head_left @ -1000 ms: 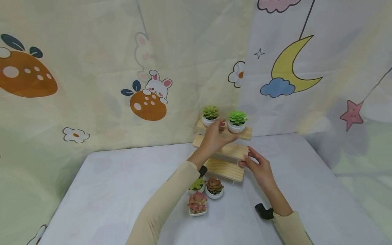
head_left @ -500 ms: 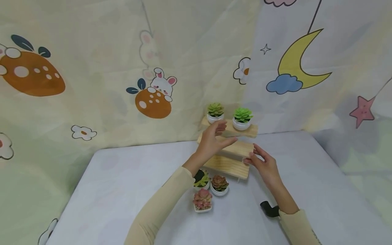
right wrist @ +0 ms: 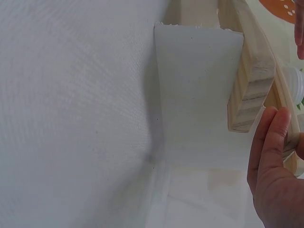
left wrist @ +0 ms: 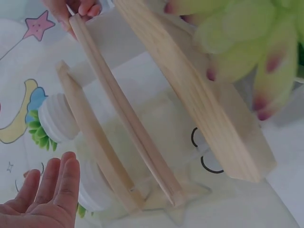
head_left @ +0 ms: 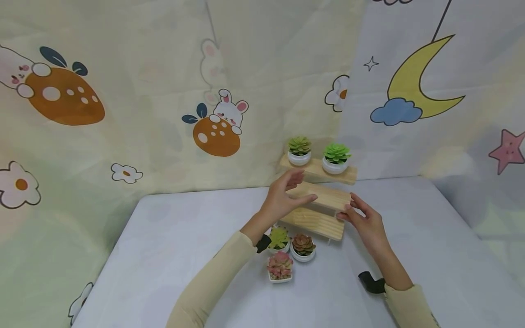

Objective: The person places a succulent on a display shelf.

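A three-tier wooden display stand (head_left: 328,195) is at the far side of the table. Its top board (head_left: 316,170) carries two green potted succulents, one duller (head_left: 299,150) and one brighter (head_left: 336,159). My right hand (head_left: 368,228) pinches the right end of the middle board between thumb and fingers, which the right wrist view shows closely. In front of the stand, touching nothing that I can make out, my left hand (head_left: 280,196) is spread with thumb apart. The left wrist view shows its fingers (left wrist: 64,185) straight, near the white pots on the top board.
Three more succulents are grouped before the stand: a yellow-green one (head_left: 280,238), a brown one (head_left: 303,246) and a pink one in a square pot (head_left: 280,266). A printed curtain (head_left: 156,105) hangs behind the white table (head_left: 197,237).
My left hand has drawn back from the top board, down and away from the pots. My right hand keeps its grip on the middle board. The head view has turned slightly left.
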`<state>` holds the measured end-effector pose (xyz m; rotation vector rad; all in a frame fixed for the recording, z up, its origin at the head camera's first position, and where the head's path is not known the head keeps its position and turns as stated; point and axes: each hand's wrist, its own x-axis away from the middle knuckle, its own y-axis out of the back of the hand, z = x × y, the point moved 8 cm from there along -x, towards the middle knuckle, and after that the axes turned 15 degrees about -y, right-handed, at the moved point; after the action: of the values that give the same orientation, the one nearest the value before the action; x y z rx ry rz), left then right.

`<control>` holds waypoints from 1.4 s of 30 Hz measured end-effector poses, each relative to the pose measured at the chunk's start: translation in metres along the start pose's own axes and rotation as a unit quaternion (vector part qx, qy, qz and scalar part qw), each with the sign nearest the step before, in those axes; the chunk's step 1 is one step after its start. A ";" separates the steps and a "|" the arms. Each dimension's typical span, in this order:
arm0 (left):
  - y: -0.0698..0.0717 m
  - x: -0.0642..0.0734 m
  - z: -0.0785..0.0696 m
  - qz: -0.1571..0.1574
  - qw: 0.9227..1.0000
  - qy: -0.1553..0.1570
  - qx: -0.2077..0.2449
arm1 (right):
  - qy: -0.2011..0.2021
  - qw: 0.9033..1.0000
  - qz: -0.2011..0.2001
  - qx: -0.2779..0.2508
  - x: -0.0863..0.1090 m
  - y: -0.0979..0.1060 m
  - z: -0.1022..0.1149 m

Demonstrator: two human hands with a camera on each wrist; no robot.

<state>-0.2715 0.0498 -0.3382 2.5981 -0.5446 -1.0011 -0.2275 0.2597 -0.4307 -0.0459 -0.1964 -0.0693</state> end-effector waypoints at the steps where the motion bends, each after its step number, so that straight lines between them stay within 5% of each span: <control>1: 0.001 0.002 0.000 0.000 1.000 -0.002 -0.002 | 0.000 1.000 0.000 0.002 0.000 0.000 0.000; 9: 0.012 0.021 0.003 0.005 1.000 -0.008 -0.006 | 0.005 1.000 0.001 -0.008 -0.001 0.000 -0.002; 23: 0.028 0.058 0.015 0.011 0.999 0.027 -0.019 | -0.015 1.000 -0.001 0.009 -0.001 0.002 -0.005; 42: 0.044 0.108 0.037 0.062 0.997 0.034 -0.030 | -0.003 1.000 -0.004 0.014 -0.002 0.001 -0.005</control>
<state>-0.2334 -0.0429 -0.4088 2.5021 -0.6393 -0.8718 -0.2285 0.2601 -0.4362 -0.0182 -0.2038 -0.0741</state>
